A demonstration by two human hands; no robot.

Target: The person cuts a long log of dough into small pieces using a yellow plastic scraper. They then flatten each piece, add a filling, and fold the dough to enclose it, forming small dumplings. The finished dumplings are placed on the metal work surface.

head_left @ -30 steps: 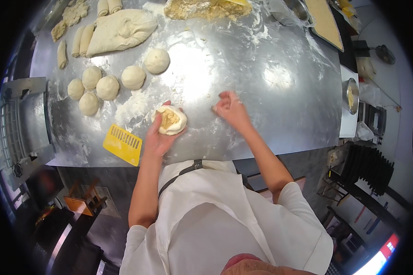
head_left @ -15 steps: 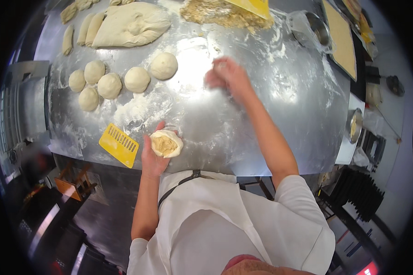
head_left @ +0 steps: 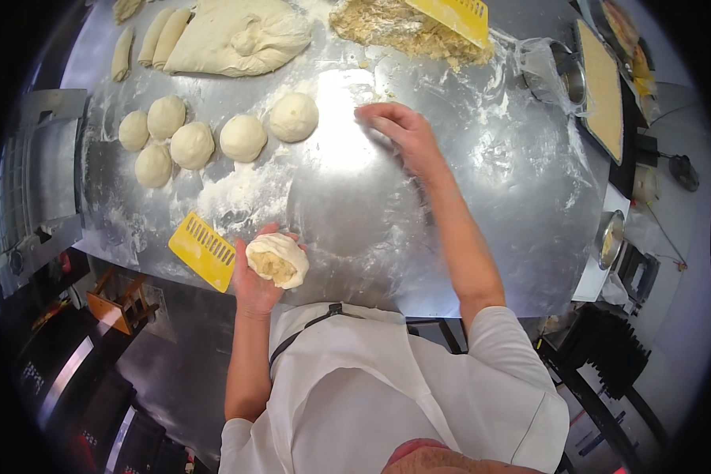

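Note:
On the palm of my left hand [head_left: 254,288], near the table's front edge, rests an open dough bun [head_left: 277,261] with crumbly yellowish filling showing inside. The fingers curl around its far side. My right hand [head_left: 403,134] hovers above the floured table, right of the nearest dough ball [head_left: 294,117]. Its fingers and thumb are drawn together; whether anything is between them is hidden. A yellow slotted dough scraper [head_left: 202,251] lies just left of my left hand. Several smooth dough balls [head_left: 191,145] sit in a group at the left.
At the back left lie a large dough slab [head_left: 241,39] and dough rolls [head_left: 156,38]. A crumbly filling mound [head_left: 403,31] carries another yellow scraper [head_left: 454,17]. Toward the far right are a metal bowl [head_left: 570,73] with clear plastic and a tray [head_left: 600,91]. Flour streaks the steel table [head_left: 498,229].
My left hand has shifted slightly left with the filled bun, which is now tilted differently. The right hand's fingers have drawn together over the table. The whole view has shifted a little.

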